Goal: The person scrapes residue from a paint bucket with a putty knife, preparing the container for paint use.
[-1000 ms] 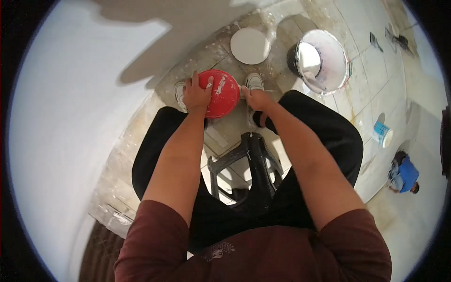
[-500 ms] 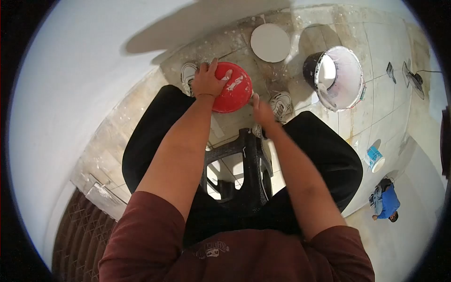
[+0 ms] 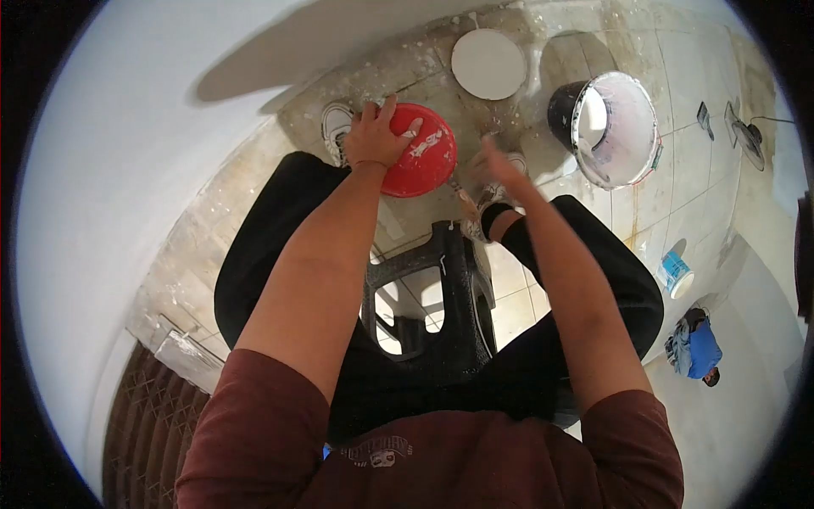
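Note:
My left hand [image 3: 380,137] presses with spread fingers on a round red lid [image 3: 428,157] marked with white smears, between my shoes. Whatever lies under the lid is hidden. At its right edge a thin tool with a pale handle [image 3: 465,202] sticks out towards the stool; its exact kind cannot be made out. My right hand [image 3: 502,167] is raised just right of the lid, apart from it and from the tool. It is blurred by motion, but its fingers look extended with nothing visible in them.
A round white lid or disc [image 3: 488,64] lies ahead on the stained tile floor. A black bucket with a whitened inside [image 3: 632,153] stands to the right, beyond it a small blue-and-white tub [image 3: 676,276]. A black stool [image 3: 458,288] is between my legs. A person in blue [image 3: 702,348] is far right.
My right hand has moved away from the lid's right edge, leaving the pale-handled tool there. My left hand stays on the lid. The view has shifted slightly.

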The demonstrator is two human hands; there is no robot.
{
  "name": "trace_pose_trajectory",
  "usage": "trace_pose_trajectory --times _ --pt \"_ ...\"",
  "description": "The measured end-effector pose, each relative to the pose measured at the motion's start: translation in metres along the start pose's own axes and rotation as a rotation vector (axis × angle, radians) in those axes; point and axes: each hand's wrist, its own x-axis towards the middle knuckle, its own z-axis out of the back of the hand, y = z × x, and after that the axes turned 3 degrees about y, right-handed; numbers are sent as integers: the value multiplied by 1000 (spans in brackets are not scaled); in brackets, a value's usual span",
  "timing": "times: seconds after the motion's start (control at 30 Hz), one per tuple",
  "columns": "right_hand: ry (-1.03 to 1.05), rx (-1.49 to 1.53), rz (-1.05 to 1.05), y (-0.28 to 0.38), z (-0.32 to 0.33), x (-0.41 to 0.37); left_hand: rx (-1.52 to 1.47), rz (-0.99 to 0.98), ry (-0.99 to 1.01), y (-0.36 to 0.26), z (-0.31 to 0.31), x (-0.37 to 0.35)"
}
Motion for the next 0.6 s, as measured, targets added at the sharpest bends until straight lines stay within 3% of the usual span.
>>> trace_pose_trajectory --times 0.07,0.1,0.2,0.37,0.43,0.53,0.6 --pt "-68 409 -1 10 40 14 -29 3 28 3 0 0" --pt "-127 513 16 3 28 18 -51 6 43 2 4 0" --pt "-292 591 21 -35 -24 14 -40 -42 53 2 7 2" --pt "-238 731 2 -19 67 13 -29 -49 105 1 3 -5" --pt "-255 776 9 -29 30 16 -29 -64 83 1 8 -3" --pt "-402 825 -28 -61 -77 8 41 -194 25 7 -7 -4" --pt "-385 894 -77 -76 -67 -1 35 -182 70 6 1 -8"
